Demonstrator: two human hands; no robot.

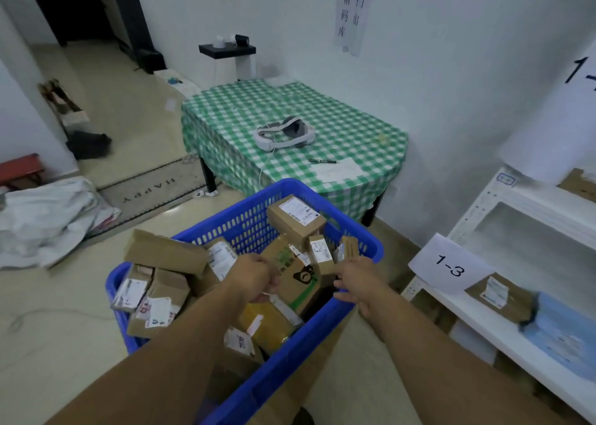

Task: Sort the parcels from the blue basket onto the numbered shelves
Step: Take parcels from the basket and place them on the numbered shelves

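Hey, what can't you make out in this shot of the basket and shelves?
Head view:
Upper shelf sign: right edge cuts it after "1-".
Parcel labels in the blue basket: small, blurred.
Right hand: its back hides whether it grips anything.
Cat-logo box: gripping left hand covers its edge.

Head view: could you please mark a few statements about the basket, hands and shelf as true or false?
1. The blue basket holds several cardboard parcels. True.
2. The left hand grips the green-printed box. True.
3. The right hand rests on the white shelf. False: it is over the basket, beside that box.
4. The table cloth is red. False: it is green-and-white checked.
5. The shelf by the 1-3 sign holds no parcel. False: a brown parcel lies on that shelf.
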